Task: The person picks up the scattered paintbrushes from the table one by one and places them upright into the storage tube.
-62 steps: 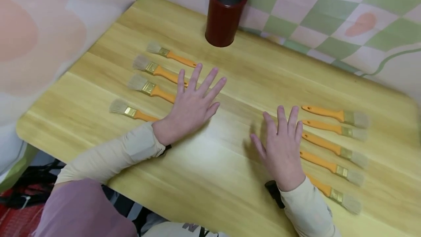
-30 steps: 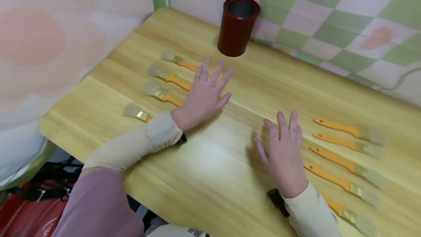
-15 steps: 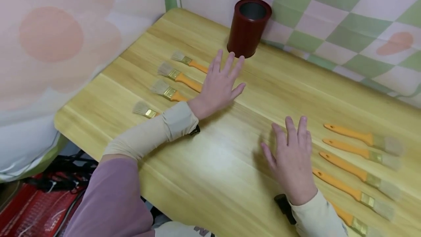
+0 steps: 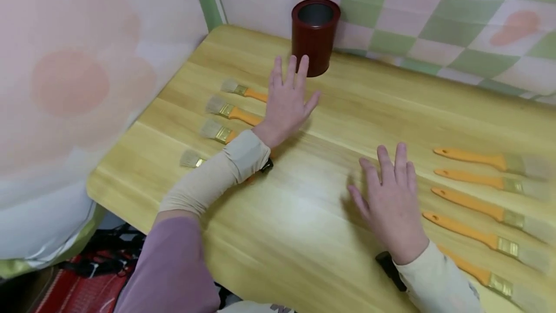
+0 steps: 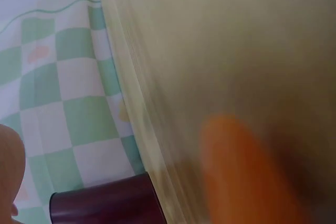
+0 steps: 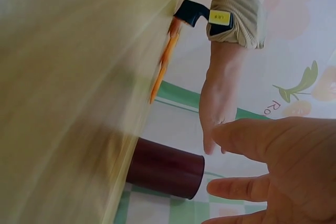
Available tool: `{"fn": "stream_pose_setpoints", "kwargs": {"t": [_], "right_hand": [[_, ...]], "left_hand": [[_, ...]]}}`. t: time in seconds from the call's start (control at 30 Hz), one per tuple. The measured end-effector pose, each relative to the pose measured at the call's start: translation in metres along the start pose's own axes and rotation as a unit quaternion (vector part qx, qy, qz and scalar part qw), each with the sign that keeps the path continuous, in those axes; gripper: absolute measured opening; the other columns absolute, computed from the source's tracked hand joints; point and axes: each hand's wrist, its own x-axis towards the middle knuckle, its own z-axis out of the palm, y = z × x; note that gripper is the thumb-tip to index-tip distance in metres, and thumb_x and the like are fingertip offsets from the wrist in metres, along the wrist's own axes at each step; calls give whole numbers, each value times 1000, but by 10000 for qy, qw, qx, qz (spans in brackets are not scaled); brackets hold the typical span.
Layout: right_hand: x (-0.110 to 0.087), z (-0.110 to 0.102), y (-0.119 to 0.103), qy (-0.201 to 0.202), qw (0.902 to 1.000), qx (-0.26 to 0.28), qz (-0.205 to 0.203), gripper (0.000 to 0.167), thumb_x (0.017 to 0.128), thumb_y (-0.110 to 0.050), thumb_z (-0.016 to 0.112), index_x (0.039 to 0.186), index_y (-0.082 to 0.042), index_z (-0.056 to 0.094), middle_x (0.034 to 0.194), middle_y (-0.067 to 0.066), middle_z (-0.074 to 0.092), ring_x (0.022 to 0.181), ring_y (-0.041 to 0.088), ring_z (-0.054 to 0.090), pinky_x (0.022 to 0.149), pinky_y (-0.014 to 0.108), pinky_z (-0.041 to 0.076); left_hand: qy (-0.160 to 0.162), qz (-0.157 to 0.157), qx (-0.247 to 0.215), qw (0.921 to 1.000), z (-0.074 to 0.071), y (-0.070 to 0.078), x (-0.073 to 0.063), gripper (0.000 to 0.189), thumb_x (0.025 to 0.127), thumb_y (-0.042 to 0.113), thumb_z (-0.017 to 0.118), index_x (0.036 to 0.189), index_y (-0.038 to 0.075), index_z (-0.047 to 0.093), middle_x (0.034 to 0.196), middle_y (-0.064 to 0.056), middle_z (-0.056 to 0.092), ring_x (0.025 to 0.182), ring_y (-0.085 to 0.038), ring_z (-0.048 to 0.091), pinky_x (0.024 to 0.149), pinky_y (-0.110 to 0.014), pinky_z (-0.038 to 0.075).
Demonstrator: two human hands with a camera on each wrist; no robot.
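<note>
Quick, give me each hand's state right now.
Left hand: open, fingers spread, holding nothing.
Right hand: open, holding nothing.

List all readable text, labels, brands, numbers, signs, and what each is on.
"Ro": on the printed wall covering, right wrist view.
Yellow label on the black wrist device: marks too small to read.
Shirt: dark lettering, cut off, unreadable.
Dark red can, brushes: none I can make out.
</note>
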Motion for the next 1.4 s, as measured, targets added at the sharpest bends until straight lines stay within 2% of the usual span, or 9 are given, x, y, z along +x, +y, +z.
{"fn": "stream_pose_setpoints", "kwargs": {"t": [0.17,0.4,0.5,0.63,0.8,0.93,1.13,1.27,1.4], "right_hand": [[0,4,-7,-137,9999,21,77,82,99,-59,11,124,6,54,139,36,42,139,56,21,103,71,29],[0,11,-18,-144,9998,-22,121,80,100,-57,12,123,7,54,139,36,42,139,56,22,102,70,30],[-1,13,-23,-225,9996,-41,165,66,101,-51,28,124,6,53,141,35,41,141,54,20,104,69,30],[0,14,-30,-311,9993,-55,218,52,92,-34,56,125,5,53,142,34,40,141,53,20,105,68,30],[6,13,-32,-321,9992,-77,235,53,85,-27,67,124,6,52,142,35,39,141,54,19,106,68,28],[9,13,-35,-352,9991,-205,123,53,87,-29,64,126,4,52,143,35,38,142,53,19,107,66,29],[7,22,-48,73,9987,-448,-248,53,97,-39,39,121,6,55,138,37,42,136,57,27,104,66,35],[4,26,-55,103,9987,-450,-215,47,92,-34,56,119,5,56,137,36,44,135,56,30,103,65,36],[4,26,-59,-36,9990,-421,-132,53,83,-30,72,120,3,57,139,35,43,137,54,28,104,65,35]], "left_hand": [[47,-238,177,9995,7,-9,8,72,98,51,40,152,4,24,152,-19,37,144,-43,24,120,-45,21],[-470,-522,151,9974,11,-19,23,74,101,51,30,153,1,15,157,-17,28,146,-40,18,121,-44,18],[-491,-565,11,9972,14,-24,27,75,101,51,31,153,0,13,157,-19,26,147,-39,16,122,-45,17],[-217,-565,-303,9977,17,-31,31,77,100,49,36,152,-3,14,157,-22,23,147,-39,17,121,-45,17],[224,-638,-705,9952,19,-42,43,78,99,47,39,150,-7,14,157,-25,18,147,-37,17,122,-43,15],[88,-881,-852,9924,20,-53,51,81,99,47,37,151,-8,9,158,-26,14,149,-35,14,122,-41,13],[12,-1276,-1333,9828,22,-75,58,85,97,51,39,152,-4,5,159,-25,6,150,-34,9,123,-40,10],[-30,-1428,-1455,9790,25,-84,61,87,96,55,39,152,-1,5,159,-23,8,149,-33,10,123,-38,9],[-56,-1521,-1548,9762,25,-87,63,88,96,58,36,153,-1,5,159,-22,9,149,-32,11,123,-38,10]]}}
